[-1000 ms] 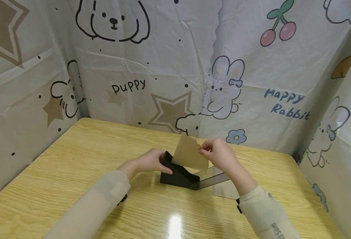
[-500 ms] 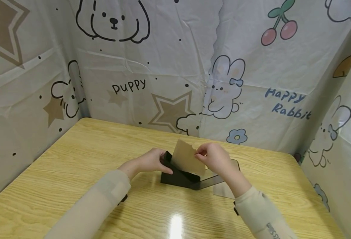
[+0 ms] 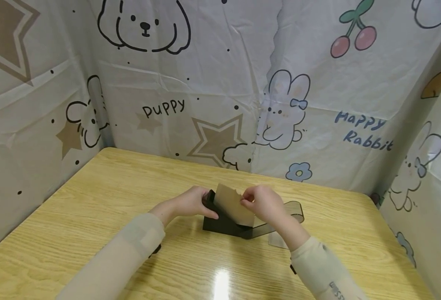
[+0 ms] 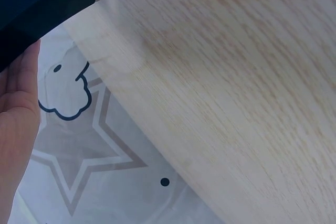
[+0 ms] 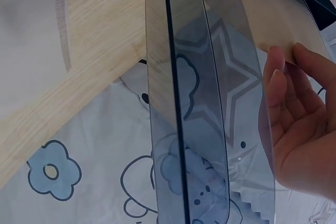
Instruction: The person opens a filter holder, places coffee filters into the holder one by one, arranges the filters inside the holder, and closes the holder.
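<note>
My left hand [image 3: 191, 202] grips the back of a black filter holder [image 3: 220, 223] on the table, thumb along its near side. With thumb and fingertips, my right hand [image 3: 263, 204] pinches the right edge of brown coffee filter paper [image 3: 234, 206], which has a crimped edge. The paper stands tilted, its lower part inside the holder; whether it is one sheet or a stack I cannot tell. From the holder's front end a clear smoky lid [image 3: 263, 230] swings out to the right, passing under my right forearm. In the right wrist view the lid [image 5: 199, 103] lies beside my fingers.
A clear flat plastic bag [image 3: 277, 240] lies right of the holder, partly behind my right arm; its serrated edge shows in the right wrist view. The wood-grain table [image 3: 130, 179] ends at a printed cloth backdrop [image 3: 160, 83] behind and at both sides.
My right hand has moved down and left, lowering the coffee filter paper deeper into the holder. More of the clear lid's far end now shows. My left hand keeps its grip in place.
</note>
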### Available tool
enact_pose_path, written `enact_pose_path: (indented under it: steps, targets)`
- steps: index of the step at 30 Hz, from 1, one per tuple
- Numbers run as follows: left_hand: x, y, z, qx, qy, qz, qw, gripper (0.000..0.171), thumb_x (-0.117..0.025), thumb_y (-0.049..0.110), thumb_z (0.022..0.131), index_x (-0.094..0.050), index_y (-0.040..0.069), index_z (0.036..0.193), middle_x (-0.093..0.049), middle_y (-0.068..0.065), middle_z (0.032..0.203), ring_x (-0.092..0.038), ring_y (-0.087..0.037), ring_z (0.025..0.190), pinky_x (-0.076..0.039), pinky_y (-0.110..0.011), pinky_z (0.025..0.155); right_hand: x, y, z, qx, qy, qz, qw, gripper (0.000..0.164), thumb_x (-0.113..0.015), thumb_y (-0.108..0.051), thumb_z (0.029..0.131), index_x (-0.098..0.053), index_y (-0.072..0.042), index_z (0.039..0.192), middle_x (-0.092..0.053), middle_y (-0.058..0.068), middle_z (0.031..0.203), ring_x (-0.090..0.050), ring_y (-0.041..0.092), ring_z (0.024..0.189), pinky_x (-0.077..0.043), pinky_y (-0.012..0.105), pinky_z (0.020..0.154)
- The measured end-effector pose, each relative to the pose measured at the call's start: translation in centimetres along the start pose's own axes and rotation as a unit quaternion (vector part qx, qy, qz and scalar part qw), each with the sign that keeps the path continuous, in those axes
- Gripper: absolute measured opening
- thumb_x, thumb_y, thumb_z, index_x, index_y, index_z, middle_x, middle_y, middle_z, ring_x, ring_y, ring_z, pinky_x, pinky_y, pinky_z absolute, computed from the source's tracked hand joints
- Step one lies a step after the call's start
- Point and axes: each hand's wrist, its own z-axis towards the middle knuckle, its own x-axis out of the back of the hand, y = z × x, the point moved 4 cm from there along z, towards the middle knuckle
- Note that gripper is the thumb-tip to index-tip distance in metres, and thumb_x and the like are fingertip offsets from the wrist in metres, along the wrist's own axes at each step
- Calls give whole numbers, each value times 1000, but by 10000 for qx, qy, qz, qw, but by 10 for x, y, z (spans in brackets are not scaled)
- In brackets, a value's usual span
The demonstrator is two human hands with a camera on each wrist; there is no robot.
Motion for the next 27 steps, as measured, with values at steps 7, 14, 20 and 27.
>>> enact_pose_path:
  steps: [7, 14, 20, 27]
  targets:
    - [1, 0, -1, -2, 54, 80, 10000, 26, -79, 21, 75, -58, 8, 83, -62, 1, 79, -50, -8, 69, -45, -25, 65, -5, -3, 1, 20, -74, -22, 10000, 8, -68, -18, 85, -71, -14, 78, -70, -4, 77, -58, 7, 67, -46, 28, 61]
    - [0, 1, 0, 4, -16, -58, 10000, 23, -78, 19, 76, -61, 9, 88, -65, 2, 83, -55, -8, 71, -47, -25, 68, -12, -2, 1, -50, -180, -88, 9998, 9, -69, -19, 84, -70, -16, 76, -69, -6, 75, -56, 7, 65, -45, 28, 60]
    - [-1, 0, 1, 4, -54, -100, 9999, 23, -78, 18, 77, -60, 8, 86, -64, 1, 80, -54, -7, 70, -47, -24, 67, -17, -3, 1, 46, -108, -132, 9998, 8, -70, -19, 83, -71, -15, 76, -68, -5, 74, -58, 8, 66, -48, 29, 63]
    - [-2, 1, 1, -78, -58, -197, 9998, 23, -77, 17, 77, -59, 6, 86, -64, 0, 79, -55, -8, 69, -47, -25, 67, -24, -2, 2, 127, -120, -192, 9997, 9, -71, -19, 83, -69, -15, 75, -66, -5, 72, -54, 8, 62, -46, 28, 60]
